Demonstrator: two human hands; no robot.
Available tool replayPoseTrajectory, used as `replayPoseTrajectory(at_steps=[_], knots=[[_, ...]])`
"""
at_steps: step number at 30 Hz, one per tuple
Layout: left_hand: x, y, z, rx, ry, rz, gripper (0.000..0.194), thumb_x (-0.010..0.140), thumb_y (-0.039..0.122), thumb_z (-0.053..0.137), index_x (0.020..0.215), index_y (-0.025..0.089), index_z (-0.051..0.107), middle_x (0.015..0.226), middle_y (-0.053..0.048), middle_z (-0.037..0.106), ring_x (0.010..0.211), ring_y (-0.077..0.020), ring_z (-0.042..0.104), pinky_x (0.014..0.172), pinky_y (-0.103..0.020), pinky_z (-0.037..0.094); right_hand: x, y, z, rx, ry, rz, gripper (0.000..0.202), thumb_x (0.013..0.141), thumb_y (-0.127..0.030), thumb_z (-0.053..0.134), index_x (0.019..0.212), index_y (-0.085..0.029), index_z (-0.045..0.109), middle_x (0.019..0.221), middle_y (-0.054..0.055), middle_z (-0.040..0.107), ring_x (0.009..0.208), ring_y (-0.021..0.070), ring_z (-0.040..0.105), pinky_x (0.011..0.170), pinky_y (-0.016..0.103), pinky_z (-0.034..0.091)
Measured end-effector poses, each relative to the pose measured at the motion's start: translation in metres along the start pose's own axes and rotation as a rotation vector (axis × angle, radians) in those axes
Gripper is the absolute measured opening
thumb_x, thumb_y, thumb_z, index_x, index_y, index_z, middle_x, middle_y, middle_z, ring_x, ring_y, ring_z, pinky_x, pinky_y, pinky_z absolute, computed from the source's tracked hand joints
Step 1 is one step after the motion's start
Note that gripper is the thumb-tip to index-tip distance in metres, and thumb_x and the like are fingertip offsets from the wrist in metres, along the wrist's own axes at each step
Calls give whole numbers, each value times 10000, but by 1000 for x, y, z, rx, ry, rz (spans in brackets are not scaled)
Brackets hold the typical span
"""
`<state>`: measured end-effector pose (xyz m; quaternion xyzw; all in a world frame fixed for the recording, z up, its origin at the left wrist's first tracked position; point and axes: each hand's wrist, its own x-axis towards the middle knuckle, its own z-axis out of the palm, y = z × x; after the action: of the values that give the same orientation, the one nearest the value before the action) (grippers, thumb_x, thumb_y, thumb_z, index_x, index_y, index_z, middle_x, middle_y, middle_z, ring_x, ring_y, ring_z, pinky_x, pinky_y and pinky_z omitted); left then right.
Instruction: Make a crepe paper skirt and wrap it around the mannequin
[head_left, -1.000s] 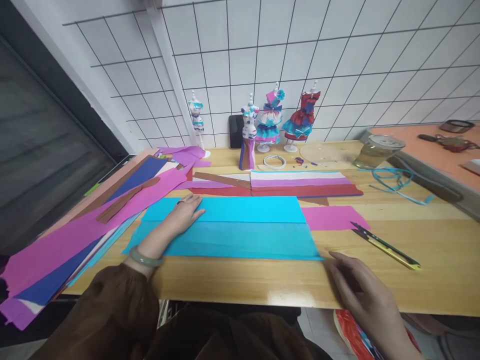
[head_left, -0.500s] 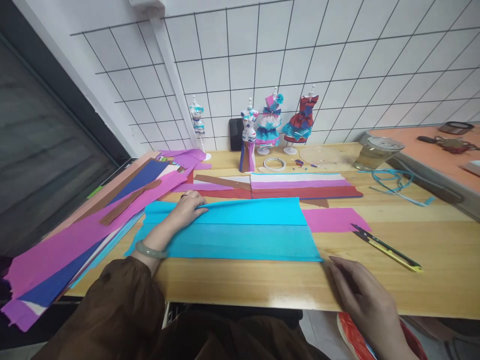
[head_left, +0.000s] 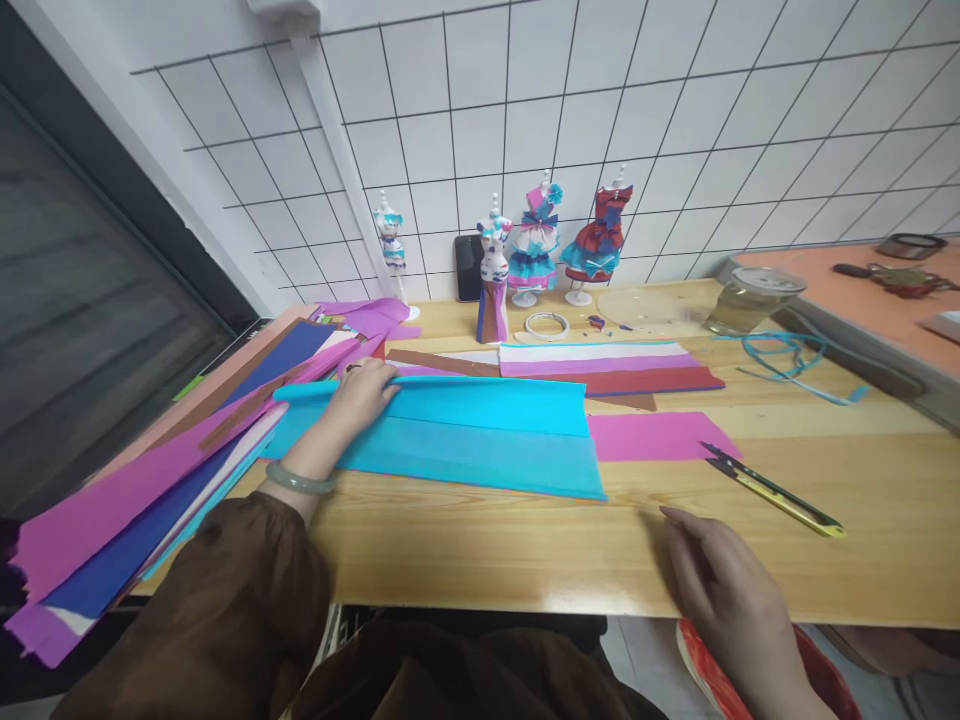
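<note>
A folded sheet of bright blue crepe paper (head_left: 480, 430) lies across the table in front of me, slightly tilted, with a lighter lower band. My left hand (head_left: 365, 392) is closed at its upper edge toward the left end; the fingertips are partly hidden. Right of the sheet, near the table's front edge, my right hand (head_left: 724, 570) rests with loosely bent fingers and nothing visible in it. A strip of pink paper (head_left: 645, 437) sticks out from beneath the blue sheet. The yellow-and-black thread snips (head_left: 776, 490) touch the pink strip's right end.
Layered coloured paper strips (head_left: 142, 470) cover the table's left side. Behind the blue sheet lie more strips (head_left: 600, 365) and a roll of tape (head_left: 547, 325). Several small dressed mannequins (head_left: 598, 240) and a phone (head_left: 469, 268) stand by the wall. A jar (head_left: 754, 300) and blue ribbon (head_left: 795, 360) are right.
My left hand has drawn the blue paper left and away from me, and its right end now lies farther from my right hand. The right hand has hardly moved.
</note>
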<state>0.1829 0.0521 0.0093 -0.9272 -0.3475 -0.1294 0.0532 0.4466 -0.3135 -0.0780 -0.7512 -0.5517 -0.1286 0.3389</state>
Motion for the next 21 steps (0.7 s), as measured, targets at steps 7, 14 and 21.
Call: replayPoseTrajectory(at_steps=[7, 14, 21], knots=[[-34, 55, 3, -55, 3, 177, 371, 835, 355, 452, 1170, 205, 512, 1239, -112, 478, 1180, -276, 377, 948, -454, 320, 5, 2, 0, -1, 42, -54, 205, 827, -228, 497, 1014, -180, 566, 974, 92, 591, 918, 214, 568, 813, 368, 457], [-79, 113, 1, -68, -24, 485, 269, 845, 332, 458, 1052, 190, 555, 1053, -96, 565, 1031, -244, 460, 859, -423, 385, 7, 8, 0, -5, -28, -68, 164, 817, -262, 528, 956, -191, 581, 896, 71, 632, 850, 209, 581, 769, 371, 457], [-83, 122, 6, 116, -12, 596, 160, 848, 114, 396, 830, 162, 547, 764, -61, 530, 806, -200, 464, 731, -364, 387, 9, 3, -2, -2, -35, -65, 160, 827, -256, 523, 957, -183, 580, 882, 78, 636, 837, 212, 579, 753, 368, 454]])
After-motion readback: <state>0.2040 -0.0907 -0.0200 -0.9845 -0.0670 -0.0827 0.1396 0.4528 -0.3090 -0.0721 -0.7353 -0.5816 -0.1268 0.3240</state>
